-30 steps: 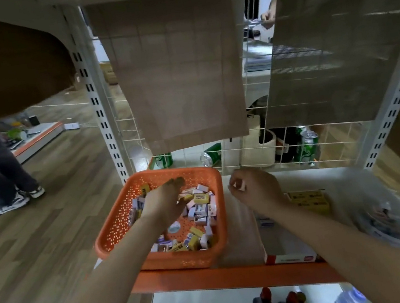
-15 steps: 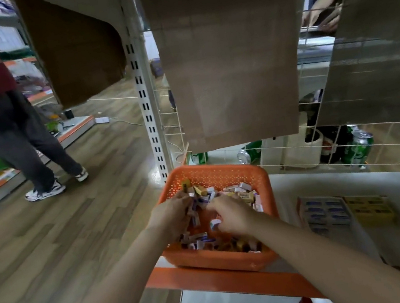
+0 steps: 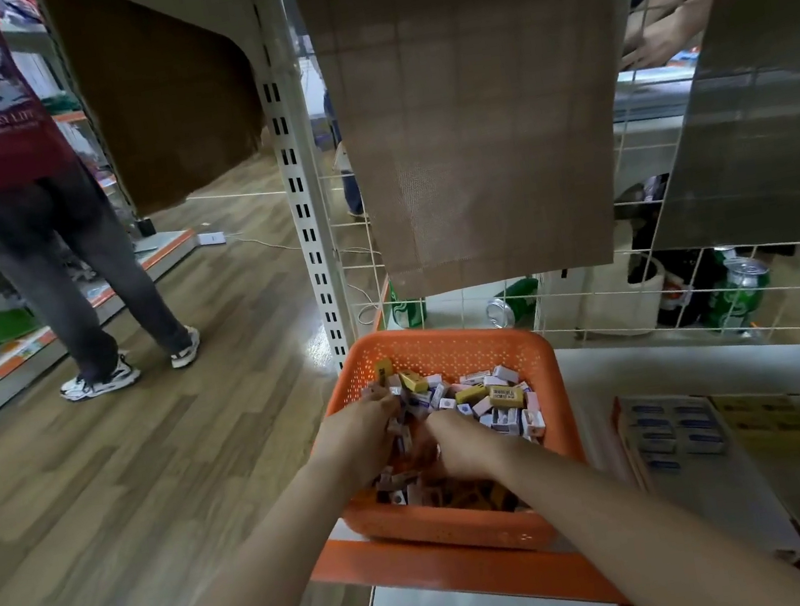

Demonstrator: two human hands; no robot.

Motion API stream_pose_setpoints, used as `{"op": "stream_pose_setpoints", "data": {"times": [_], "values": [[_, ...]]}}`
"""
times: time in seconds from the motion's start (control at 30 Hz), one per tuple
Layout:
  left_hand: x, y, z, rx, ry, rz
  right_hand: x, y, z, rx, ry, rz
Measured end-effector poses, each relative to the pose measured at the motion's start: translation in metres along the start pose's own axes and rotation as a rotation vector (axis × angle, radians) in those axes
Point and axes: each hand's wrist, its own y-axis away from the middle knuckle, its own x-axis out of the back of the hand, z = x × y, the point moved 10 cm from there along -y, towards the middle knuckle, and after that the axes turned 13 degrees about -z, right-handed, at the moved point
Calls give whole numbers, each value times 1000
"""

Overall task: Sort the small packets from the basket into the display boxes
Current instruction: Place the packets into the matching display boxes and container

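Both hands are down in the orange basket (image 3: 446, 347). The left hand (image 3: 360, 435) and the right hand (image 3: 460, 444) are side by side, with their fingertips buried among the small packets (image 3: 497, 397). The fingers curl downward, but the heap hides the tips, so I cannot tell whether either hand has closed on a packet. The packets lie loose under and just beyond both hands, purple-and-white ones mixed with yellow. To do this step well, I judge it best to take one colour at a time and pinch a few packets cleanly rather than scoop. They would then go to the display boxes (image 3: 627, 440), well to the right of the right hand, where a blue row lies nearer and a yellow row farther. The basket stands on a pale shelf (image 3: 656, 363) whose orange front edge runs under the forearms. Beyond the hands a wire grid (image 3: 596, 309) backs the shelf, brown mesh sheets (image 3: 473, 110) hang above, and green cans (image 3: 739, 293) stand behind the grid. Left of the left hand, another person (image 3: 35, 201) stands on a wooden floor (image 3: 153, 469).
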Motion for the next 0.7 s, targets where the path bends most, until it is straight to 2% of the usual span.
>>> {"op": "stream_pose_setpoints", "data": {"times": [0.1, 0.23, 0.5, 0.7], "values": [[-1, -1, 0, -3, 1, 8, 2, -1, 4, -20, -4, 57], [-3, -4, 1, -12, -15, 4, 5, 4, 2, -20, 185, 57], [-5, -7, 15, -60, -113, -40, 15, 10, 4, 28, 304, 114], [-20, -20, 41, -247, -460, -74, 59, 45, 12, 118, 365, 294]]}}
